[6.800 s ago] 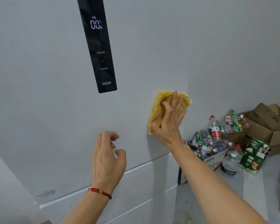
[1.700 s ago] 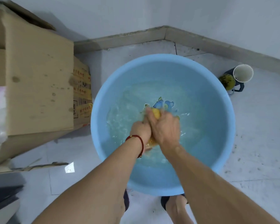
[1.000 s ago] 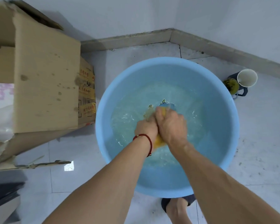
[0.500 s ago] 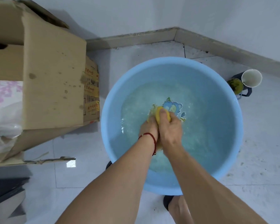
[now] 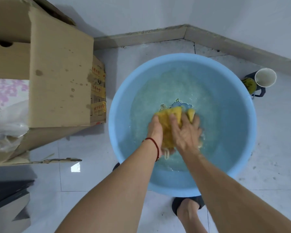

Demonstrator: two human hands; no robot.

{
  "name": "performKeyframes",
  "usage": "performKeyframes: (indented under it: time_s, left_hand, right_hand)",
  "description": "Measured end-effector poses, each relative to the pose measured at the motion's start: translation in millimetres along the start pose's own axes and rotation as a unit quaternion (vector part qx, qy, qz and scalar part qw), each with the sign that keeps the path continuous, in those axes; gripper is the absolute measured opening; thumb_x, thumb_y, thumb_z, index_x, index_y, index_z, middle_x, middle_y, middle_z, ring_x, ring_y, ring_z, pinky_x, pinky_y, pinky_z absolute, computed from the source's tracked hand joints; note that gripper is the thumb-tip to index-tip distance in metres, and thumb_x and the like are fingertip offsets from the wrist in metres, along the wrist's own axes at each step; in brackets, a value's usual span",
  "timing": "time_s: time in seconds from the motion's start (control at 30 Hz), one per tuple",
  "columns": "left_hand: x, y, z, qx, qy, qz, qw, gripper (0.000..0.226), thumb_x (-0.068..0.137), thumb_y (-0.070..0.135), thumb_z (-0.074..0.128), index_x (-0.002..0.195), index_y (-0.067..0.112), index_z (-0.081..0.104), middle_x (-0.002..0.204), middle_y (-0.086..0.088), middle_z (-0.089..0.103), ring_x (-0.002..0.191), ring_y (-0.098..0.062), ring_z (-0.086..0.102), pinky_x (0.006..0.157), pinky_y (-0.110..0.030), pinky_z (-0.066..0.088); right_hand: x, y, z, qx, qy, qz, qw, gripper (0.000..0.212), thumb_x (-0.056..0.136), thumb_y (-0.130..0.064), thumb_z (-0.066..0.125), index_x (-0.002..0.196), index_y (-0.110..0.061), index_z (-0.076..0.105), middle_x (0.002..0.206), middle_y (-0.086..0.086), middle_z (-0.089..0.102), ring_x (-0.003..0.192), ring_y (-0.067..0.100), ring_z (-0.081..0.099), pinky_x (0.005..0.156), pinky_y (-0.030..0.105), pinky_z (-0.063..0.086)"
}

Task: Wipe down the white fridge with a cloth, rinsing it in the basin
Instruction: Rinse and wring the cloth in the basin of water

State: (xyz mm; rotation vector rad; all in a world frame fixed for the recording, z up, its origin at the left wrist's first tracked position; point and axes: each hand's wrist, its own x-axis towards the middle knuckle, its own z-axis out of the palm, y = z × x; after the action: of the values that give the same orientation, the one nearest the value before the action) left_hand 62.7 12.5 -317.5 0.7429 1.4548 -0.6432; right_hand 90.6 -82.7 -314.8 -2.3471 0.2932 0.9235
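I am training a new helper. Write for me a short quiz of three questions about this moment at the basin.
1. True or false: both hands grip the yellow cloth.
2. On the floor, the cardboard box stands on which side of the blue basin?
3. Which wrist wears the red cord: A left, B right?

Key: 1 true, left hand and right hand; 2 the person's left; 3 A.
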Motion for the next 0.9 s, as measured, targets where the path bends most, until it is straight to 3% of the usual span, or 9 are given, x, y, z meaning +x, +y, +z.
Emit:
performKeyframes:
  time_s: [0.1,0.23,0.37,0.53,0.67,0.73,0.8,0.83,0.9]
  left_hand:
    - [2.8,6.5,12.1,0.016,0.031,0.029,0.999,0.093,0.06,0.089,0.033,0.109,0.021,0.073,0.11,-0.008,0.076,0.097,-0.029,0.073,0.085,-0.046,0.059]
    - [-15.1,17.4,7.3,0.152,0.139,0.094,0.974,0.064,0.085,0.062,0.037,0.105,0.011,0.07,0.114,-0.015,0.073,0.104,-0.034,0.069,0.096,-0.048,0.055]
    - [-55.0,12.5,13.9,0.29,0.168,0.165,0.928,0.049,0.101,0.043,0.04,0.119,0.004,0.063,0.123,-0.022,0.066,0.113,-0.039,0.063,0.092,-0.046,0.056]
    - [-109.1,7.2,17.5,0.25,0.095,0.215,0.939,0.045,0.087,0.058,0.055,0.097,0.015,0.065,0.1,-0.015,0.072,0.074,-0.032,0.068,0.045,-0.03,0.054]
    - [-155.6,22.8,-2.0,0.302,-0.03,0.301,0.904,0.039,0.101,0.046,0.047,0.082,0.013,0.057,0.075,-0.012,0.06,0.055,-0.029,0.064,0.052,-0.039,0.059]
    - [-178.7,26.1,-3.0,0.337,-0.079,0.326,0.88,0.038,0.104,0.039,0.048,0.078,0.012,0.058,0.07,-0.014,0.058,0.058,-0.031,0.064,0.062,-0.051,0.062]
    - [-202.2,27.5,2.5,0.382,-0.101,0.343,0.852,0.039,0.101,0.04,0.054,0.083,0.007,0.064,0.076,-0.021,0.065,0.062,-0.037,0.068,0.063,-0.055,0.061]
    - [-213.4,28.9,4.3,0.404,-0.106,0.349,0.839,0.043,0.098,0.045,0.056,0.088,0.004,0.066,0.081,-0.022,0.069,0.063,-0.038,0.071,0.062,-0.055,0.061]
    - [-234.3,33.4,1.9,0.439,-0.106,0.356,0.818,0.053,0.092,0.056,0.057,0.092,0.004,0.068,0.084,-0.018,0.072,0.061,-0.032,0.073,0.063,-0.052,0.062]
  right_hand:
    - [-12.1,-25.0,12.3,0.27,-0.009,0.067,0.961,0.036,0.092,-0.059,0.059,0.091,-0.023,0.065,0.092,0.003,0.068,0.1,0.033,0.065,0.095,0.046,0.055]
    - [-13.9,-41.0,1.9,0.24,0.021,0.051,0.969,0.046,0.087,-0.061,0.059,0.077,-0.017,0.065,0.076,0.004,0.069,0.093,0.035,0.065,0.085,0.042,0.056]
    - [-1.3,-28.0,-19.7,0.09,0.008,0.051,0.995,0.053,0.101,-0.05,0.044,0.095,-0.003,0.069,0.101,0.019,0.069,0.107,0.039,0.06,0.095,0.041,0.048]
    - [-13.9,-7.5,-64.6,0.015,-0.101,0.003,0.995,0.052,0.104,-0.057,0.042,0.102,-0.011,0.067,0.103,0.013,0.067,0.103,0.035,0.059,0.082,0.035,0.04]
    - [-46.4,17.0,-113.0,-0.054,-0.088,-0.153,0.983,0.045,0.109,-0.029,0.043,0.154,-0.026,0.037,0.145,0.01,0.044,0.135,0.035,0.041,0.104,0.035,0.034]
    - [-70.3,19.4,-125.7,-0.032,-0.079,-0.206,0.975,0.088,0.096,-0.01,0.064,0.163,-0.033,0.011,0.165,0.002,0.02,0.153,0.025,0.019,0.113,0.029,0.027]
    - [-94.9,5.3,-122.9,0.007,-0.109,-0.278,0.954,0.118,0.085,-0.015,0.079,0.159,-0.047,-0.007,0.17,-0.018,-0.004,0.159,0.016,-0.006,0.119,0.022,0.02]
    - [-103.7,-4.3,-118.1,0.036,-0.098,-0.321,0.941,0.119,0.082,-0.026,0.082,0.156,-0.053,-0.006,0.169,-0.023,-0.001,0.159,0.015,-0.002,0.122,0.019,0.019]
    - [-112.3,-24.0,-114.9,0.128,-0.05,-0.319,0.938,0.096,0.079,-0.031,0.082,0.15,-0.056,0.023,0.161,-0.009,0.038,0.145,0.005,0.039,0.116,0.022,0.038]
